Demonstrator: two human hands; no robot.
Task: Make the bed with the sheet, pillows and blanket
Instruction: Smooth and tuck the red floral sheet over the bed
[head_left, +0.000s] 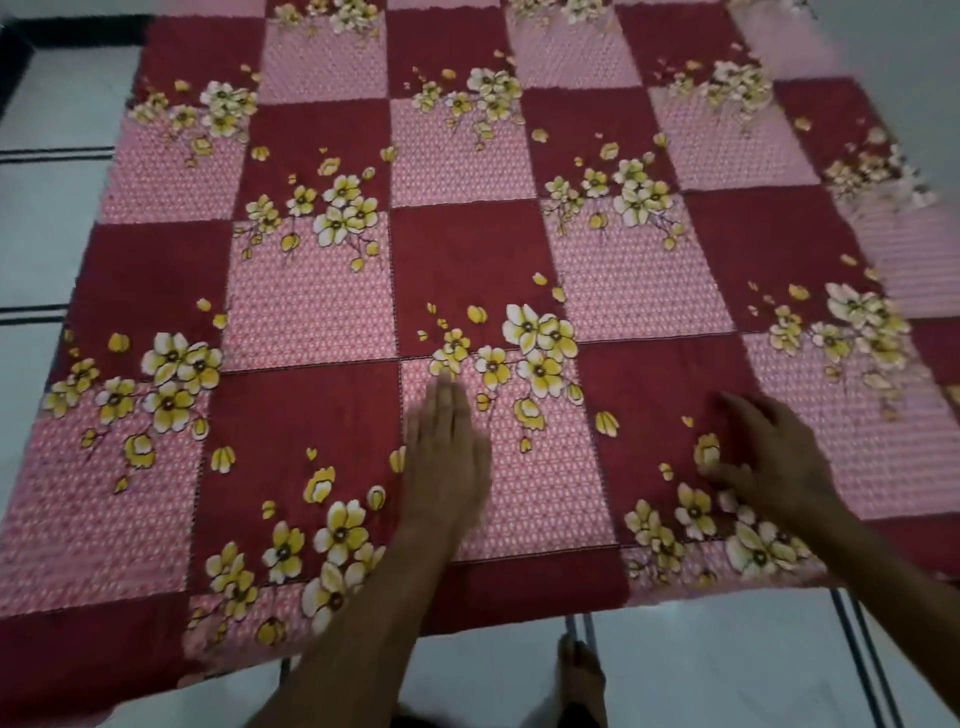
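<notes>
A sheet (467, 249) with dark red and pink squares and yellow-white flowers lies spread flat over the low bed, filling most of the view. My left hand (447, 452) lies palm down on it near the front edge, fingers straight and together. To its right, my right hand (763, 457) rests on the sheet with fingers spread and slightly bent, holding nothing. Both hands are motion-blurred. No pillows or blanket are in view.
White tiled floor (47, 218) with dark stripes surrounds the bed on the left, right and front. My bare foot (582, 680) stands on the floor just in front of the sheet's front edge.
</notes>
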